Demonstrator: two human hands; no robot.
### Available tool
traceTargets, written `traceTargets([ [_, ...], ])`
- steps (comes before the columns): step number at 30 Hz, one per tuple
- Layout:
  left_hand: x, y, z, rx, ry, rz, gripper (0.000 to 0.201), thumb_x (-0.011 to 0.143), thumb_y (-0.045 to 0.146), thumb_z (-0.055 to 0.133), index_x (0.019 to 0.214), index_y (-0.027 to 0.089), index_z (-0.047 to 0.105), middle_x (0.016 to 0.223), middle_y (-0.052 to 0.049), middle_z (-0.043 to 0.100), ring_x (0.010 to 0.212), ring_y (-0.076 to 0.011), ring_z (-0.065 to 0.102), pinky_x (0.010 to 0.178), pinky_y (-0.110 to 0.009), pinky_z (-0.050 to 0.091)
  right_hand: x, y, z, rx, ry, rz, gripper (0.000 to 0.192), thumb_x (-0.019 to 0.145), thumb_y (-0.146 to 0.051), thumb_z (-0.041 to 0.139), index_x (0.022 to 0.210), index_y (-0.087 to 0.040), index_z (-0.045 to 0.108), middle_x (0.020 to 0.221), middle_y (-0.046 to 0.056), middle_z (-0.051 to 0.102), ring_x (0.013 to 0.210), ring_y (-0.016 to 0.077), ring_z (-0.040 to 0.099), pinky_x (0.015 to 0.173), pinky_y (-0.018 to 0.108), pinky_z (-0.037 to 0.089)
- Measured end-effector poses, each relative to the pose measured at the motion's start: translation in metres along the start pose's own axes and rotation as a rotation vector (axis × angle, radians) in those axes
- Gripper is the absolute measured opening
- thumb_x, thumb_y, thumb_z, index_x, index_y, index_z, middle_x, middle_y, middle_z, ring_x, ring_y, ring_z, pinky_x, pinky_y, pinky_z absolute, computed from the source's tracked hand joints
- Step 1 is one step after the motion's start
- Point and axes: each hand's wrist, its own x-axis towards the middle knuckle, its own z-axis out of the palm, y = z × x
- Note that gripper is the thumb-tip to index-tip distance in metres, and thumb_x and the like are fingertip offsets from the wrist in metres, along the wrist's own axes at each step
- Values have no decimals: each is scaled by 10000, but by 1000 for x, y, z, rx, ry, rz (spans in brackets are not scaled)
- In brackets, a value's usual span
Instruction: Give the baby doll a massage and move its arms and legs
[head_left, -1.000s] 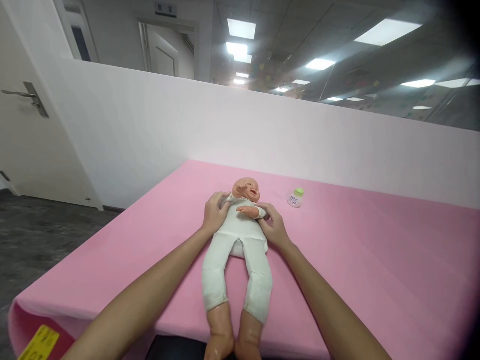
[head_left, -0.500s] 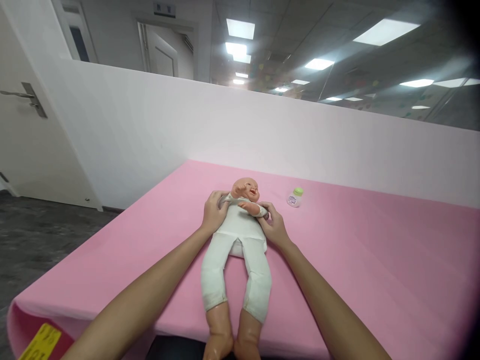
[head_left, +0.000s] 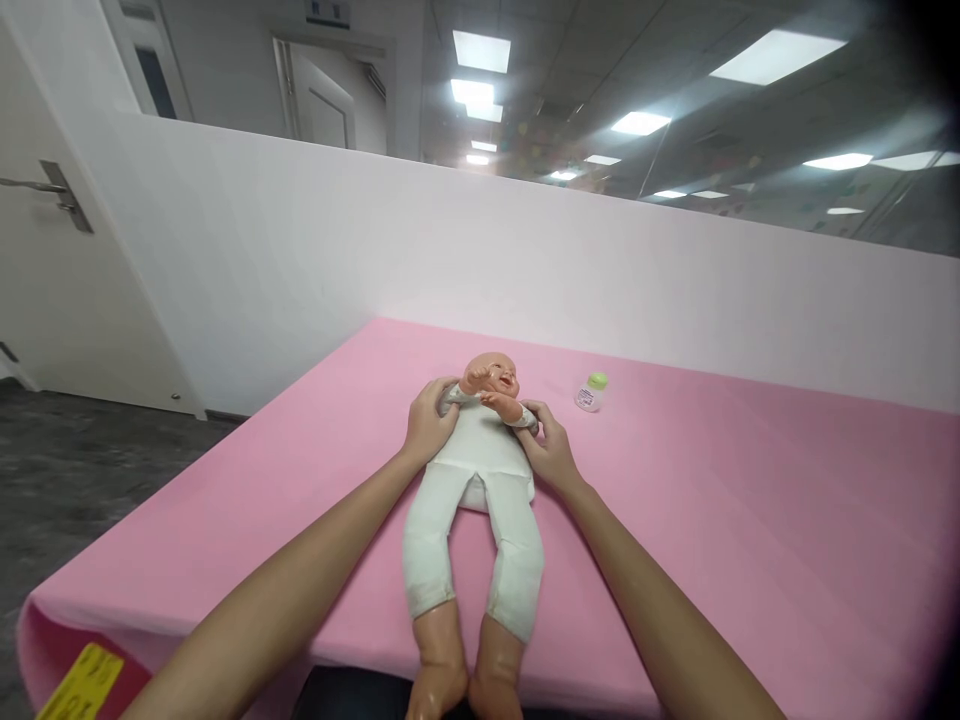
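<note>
A baby doll [head_left: 480,440] with a white cloth body lies on its back on the pink-covered table [head_left: 712,520], head away from me and feet at the near edge. My left hand [head_left: 431,420] is closed around the doll's upper arm on the left side. On the other side, my right hand [head_left: 550,445] grips the doll's other upper arm, thumb toward its chest. Both doll forearms are bent up over the chest, near the chin. Some of my fingertips are hidden behind the doll's arms.
A small clear bottle with a green cap [head_left: 591,392] stands right of the doll's head. Behind the table runs a low white partition [head_left: 600,270]. A door [head_left: 67,250] is at the left, and a yellow label [head_left: 84,685] shows at the near left corner.
The doll's forearm on the right has risen slightly toward its chin. Both hands keep their hold in nearly the same place.
</note>
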Motion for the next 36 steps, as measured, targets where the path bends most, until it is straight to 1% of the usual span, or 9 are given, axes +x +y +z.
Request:
traceTargets([
  [6,0,-1,0,-29,-19,-28,436,847,106,578,1255,249,633,1243,-52,705,1156,-235,650,1022,-396,525,0,2,0,26,13,4,274,964,-372,590,1200,-232,595,1096,60,719,934,238,636,801,355,527],
  [10,1,-1,-1,-20,-47,-21,424,825,100,586,1217,245,659,1216,-51,716,1139,-242,655,1014,-400,528,0,3,0,21,9,11,273,969,-386,584,1198,-239,597,1096,59,716,925,238,635,792,357,530],
  [13,1,1,-1,1,-52,-10,423,814,77,559,1185,243,675,1188,-47,728,1106,-240,665,992,-394,532,0,5,1,38,17,9,294,971,-401,584,1218,-241,584,1139,70,702,991,252,636,849,378,537],
  [18,1,2,-1,0,-7,-25,407,834,93,568,1193,248,679,1184,-40,732,1105,-233,666,971,-379,528,0,13,1,54,101,49,397,964,-429,607,1311,-252,529,1252,88,658,1058,255,624,919,402,526],
  [26,3,9,-4,-24,102,-97,323,904,195,600,1219,238,659,1151,-31,746,977,-196,681,860,-318,533,1,18,3,121,171,100,431,963,-435,601,1345,-259,509,1229,88,661,997,236,631,863,378,537],
  [29,3,6,-4,21,113,-80,347,870,146,596,1194,240,678,1111,-30,743,968,-203,675,849,-323,532,2,16,2,92,134,49,368,945,-386,610,1282,-247,556,1211,83,673,1022,246,632,894,395,536],
  [32,2,1,-1,89,106,-44,342,792,52,560,1025,232,733,1036,-39,715,980,-217,662,868,-345,532,2,14,1,54,32,-50,244,918,-259,573,1153,-248,638,1237,85,677,1156,277,611,986,440,516],
  [34,2,-2,0,108,100,-40,355,757,19,533,950,229,743,1007,-42,690,971,-217,659,873,-352,534,2,12,1,33,1,-94,248,885,-184,543,1085,-253,671,1251,83,675,1232,287,583,1035,462,495],
  [36,1,-3,1,111,100,-40,365,751,12,523,948,229,741,1011,-41,687,977,-216,659,878,-355,533,1,10,2,40,6,-75,255,883,-178,540,1087,-252,673,1233,83,679,1223,286,591,1016,460,508],
])
